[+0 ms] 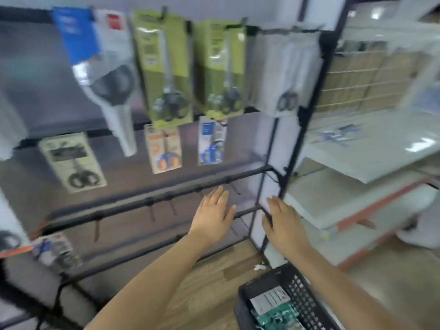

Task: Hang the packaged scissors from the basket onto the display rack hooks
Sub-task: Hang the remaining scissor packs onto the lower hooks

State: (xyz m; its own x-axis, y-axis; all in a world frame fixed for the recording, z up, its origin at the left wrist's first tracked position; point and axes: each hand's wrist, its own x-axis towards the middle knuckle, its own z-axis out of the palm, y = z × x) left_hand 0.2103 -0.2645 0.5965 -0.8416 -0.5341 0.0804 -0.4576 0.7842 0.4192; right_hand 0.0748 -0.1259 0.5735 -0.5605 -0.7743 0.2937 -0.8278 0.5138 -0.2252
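Head view: a blurred look forward and down at a black metal display rack (152, 194) in a shop, with both of a person's bare forearms reaching towards it.
Left hand (214, 210): palm down, fingers straight and slightly spread, holding nothing, in front of the rack's lower bars.
Right hand (283, 217): also flat with fingers extended and empty, just beside the rack's right upright post.
Basket (307, 296): black plastic with a lattice wall, on the floor at lower right, below and near the right forearm.
Packaged scissors in basket (271, 303): flat carded packs, white and green, lying inside, well below both hands; details too blurred to read.
Hung packs, top row: a blue-and-white pack (95, 51), two tall olive-green cards (164, 67) with dark-handled scissors, and a white pack (285, 67).
Hung packs, middle row: a cream card (73, 160), an orange-handled pair (164, 151), a blue-handled pair (212, 144).
Bare hooks (152, 211): short dark pegs on the lower bar, left of the left hand.
Floor (214, 282): wood-grain planks.
Side shelving (357, 151): pale flat shelves to the right.
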